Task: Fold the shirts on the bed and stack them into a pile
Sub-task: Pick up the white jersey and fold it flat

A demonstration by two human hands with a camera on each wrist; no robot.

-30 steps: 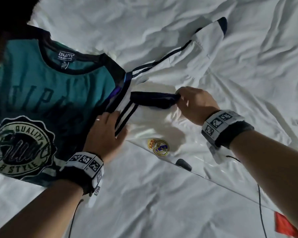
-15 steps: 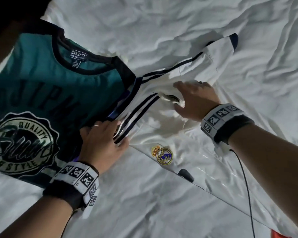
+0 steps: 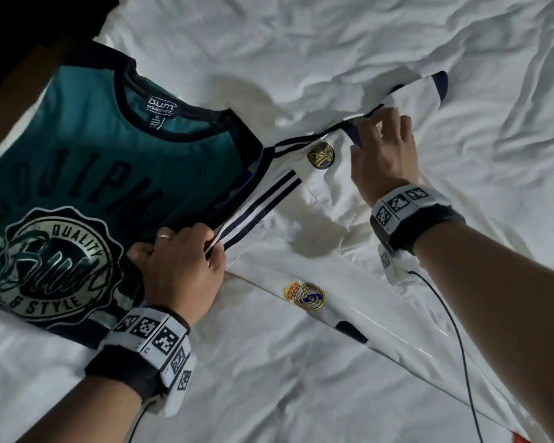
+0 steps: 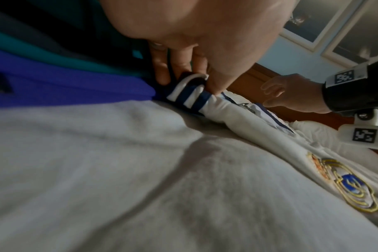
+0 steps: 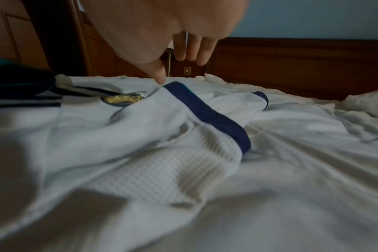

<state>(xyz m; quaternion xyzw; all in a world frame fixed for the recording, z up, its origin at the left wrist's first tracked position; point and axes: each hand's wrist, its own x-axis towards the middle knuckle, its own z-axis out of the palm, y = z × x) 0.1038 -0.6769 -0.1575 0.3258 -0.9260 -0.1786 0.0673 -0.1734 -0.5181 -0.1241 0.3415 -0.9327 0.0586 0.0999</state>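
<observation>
Now: white jersey [image 3: 307,251] half-spread on the bed [image 3: 301,378], just right of the teal shirt [image 3: 109,174]

Left hand [image 3: 179,270] pinches the striped shoulder seam between thumb and curled fingers; right hand [image 3: 384,155] hovers with loosely spread fingers at the navy sleeve cuff [image 5: 205,112], thumb tip touching. Fabric judged thin, light, slippery; best gripped at seams and cuffs

The jersey [image 3: 304,251] is white, with navy stripes along the shoulder, a navy sleeve cuff, a gold-and-blue crest [image 3: 305,295] and a round dark badge [image 3: 320,155] lettered in gold. The tee [image 3: 115,174] is teal with black trim and a pale round print. Under it shows a purple layer [image 4: 65,85], perhaps another shirt. The bed [image 3: 301,378] sheet is plain white. Both wristbands [image 3: 151,340] are black with white checkered tags.
</observation>
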